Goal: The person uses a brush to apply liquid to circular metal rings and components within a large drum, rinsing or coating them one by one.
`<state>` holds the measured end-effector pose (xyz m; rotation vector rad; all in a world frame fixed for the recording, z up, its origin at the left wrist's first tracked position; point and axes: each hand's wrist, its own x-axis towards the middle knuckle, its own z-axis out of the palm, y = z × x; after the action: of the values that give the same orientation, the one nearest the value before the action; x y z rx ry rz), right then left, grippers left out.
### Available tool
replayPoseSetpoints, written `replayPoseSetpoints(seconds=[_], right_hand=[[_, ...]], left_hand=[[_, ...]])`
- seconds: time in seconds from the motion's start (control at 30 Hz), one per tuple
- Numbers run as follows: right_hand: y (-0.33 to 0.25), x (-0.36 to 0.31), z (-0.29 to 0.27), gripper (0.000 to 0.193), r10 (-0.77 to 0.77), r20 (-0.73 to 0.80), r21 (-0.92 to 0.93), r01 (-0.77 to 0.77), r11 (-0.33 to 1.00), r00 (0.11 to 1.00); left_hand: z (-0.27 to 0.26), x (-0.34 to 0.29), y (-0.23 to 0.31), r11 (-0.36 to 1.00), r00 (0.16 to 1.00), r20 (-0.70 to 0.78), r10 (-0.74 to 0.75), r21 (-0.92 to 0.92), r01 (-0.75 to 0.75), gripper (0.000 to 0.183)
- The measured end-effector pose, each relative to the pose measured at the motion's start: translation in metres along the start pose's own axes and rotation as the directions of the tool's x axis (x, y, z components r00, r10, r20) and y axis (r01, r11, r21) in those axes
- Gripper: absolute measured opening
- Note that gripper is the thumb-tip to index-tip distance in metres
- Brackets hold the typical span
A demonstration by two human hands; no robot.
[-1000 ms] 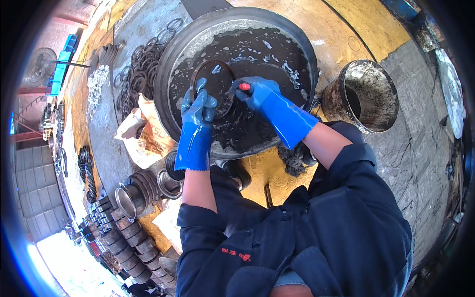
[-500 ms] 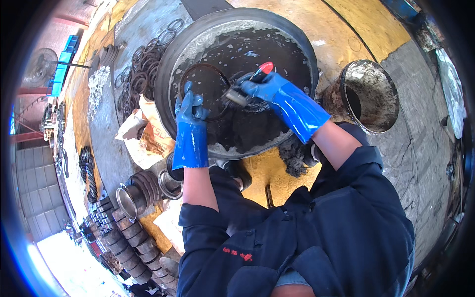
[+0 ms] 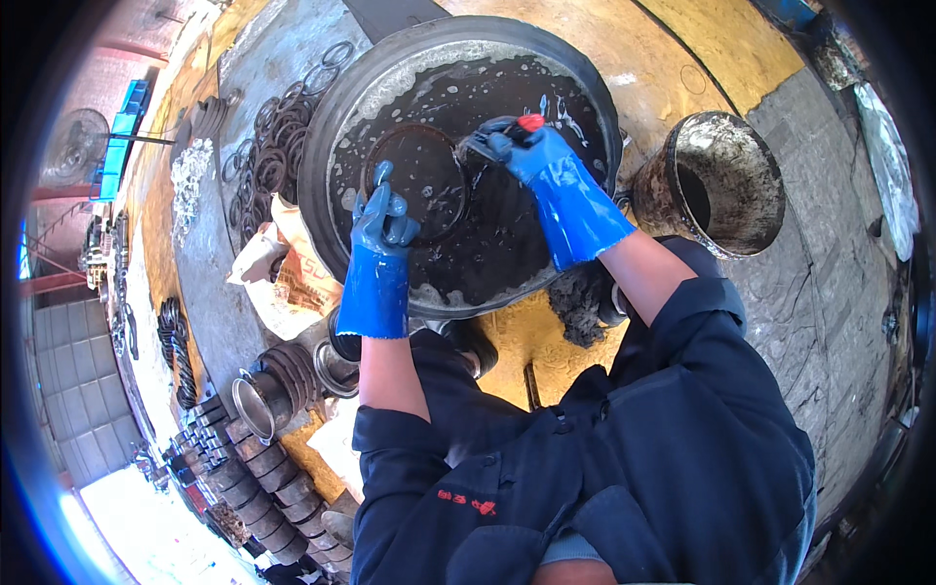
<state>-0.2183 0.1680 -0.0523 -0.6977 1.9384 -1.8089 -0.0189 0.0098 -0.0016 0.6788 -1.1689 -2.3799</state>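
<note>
Both my hands wear blue rubber gloves over a wide dark basin (image 3: 327, 161) of murky liquid with foam round its edge. My left hand (image 3: 383, 219) is closed on the near left side of a thin brown metal ring (image 3: 414, 128), holding it above the liquid. My right hand (image 3: 531, 156) grips a brush by its red-tipped handle (image 3: 531, 122). The brush head points left and meets the ring's right side; my fingers and the dark liquid partly hide its bristles.
Many dark rings (image 3: 278, 146) lie piled left of the basin, beside a torn paper sack (image 3: 283, 278). A crusted metal bucket (image 3: 726, 185) stands to the right. Stacked metal cylinders (image 3: 258, 478) and a ribbed metal part (image 3: 278, 385) sit at lower left.
My right hand has moved up along the ring's right side with the brush, and its wrist has turned. My left hand still holds the ring, shifted only slightly.
</note>
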Motion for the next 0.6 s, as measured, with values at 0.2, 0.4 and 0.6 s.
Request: replayPoseSetpoints(seconds=[0.2,0.4,0.6], right_hand=[[0.005,0.016,-0.018,0.030,0.344,-0.107,-0.192,-0.359,0.913,0.933],[-0.030,0.011,-0.001,0.033,0.049,0.064,-0.060,-0.045,0.997,0.997],[-0.005,0.000,0.000,0.024,0.296,0.200,-0.096,-0.282,0.955,0.934]], left_hand=[[-0.005,0.002,-0.004,1.000,0.998,-0.054,-0.011,-0.024,0.009,0.036],[-0.006,0.004,-0.006,0.999,0.999,-0.047,-0.012,0.051,0.014,0.036],[0.023,0.000,-0.005,0.991,0.993,-0.074,0.093,0.106,-0.085,0.036]])
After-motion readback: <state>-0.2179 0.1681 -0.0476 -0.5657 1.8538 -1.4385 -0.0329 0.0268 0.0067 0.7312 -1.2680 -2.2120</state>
